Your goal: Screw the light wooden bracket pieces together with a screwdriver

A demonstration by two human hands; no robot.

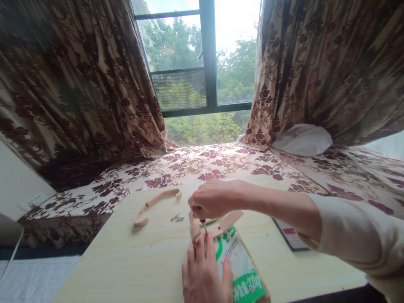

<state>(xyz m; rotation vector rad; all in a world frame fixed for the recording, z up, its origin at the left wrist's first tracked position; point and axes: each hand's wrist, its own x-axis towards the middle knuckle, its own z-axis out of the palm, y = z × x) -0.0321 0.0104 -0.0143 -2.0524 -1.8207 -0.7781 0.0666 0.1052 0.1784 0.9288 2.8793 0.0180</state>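
My right hand [210, 198] is closed around the handle of a screwdriver [205, 227], its thin metal shaft pointing down. The handle is mostly hidden in the fist. The shaft's tip meets a pale curved wooden piece [229, 224] with a dark hole in it. My left hand [202, 269] lies palm down with fingers stretched out, fingertips on the wood at both sides of the tip and thumb apart. Whether a screw is there cannot be made out. Beneath lies a flat green and white printed packet [240, 261].
Another curved wooden piece [154, 202] lies to the left on the pale table [126, 261]. Several small dark metal bits [177, 218] are near it. A dark-edged flat device [290, 235] sits under my right forearm. Behind are a floral-covered ledge [217, 162], curtains and a window.
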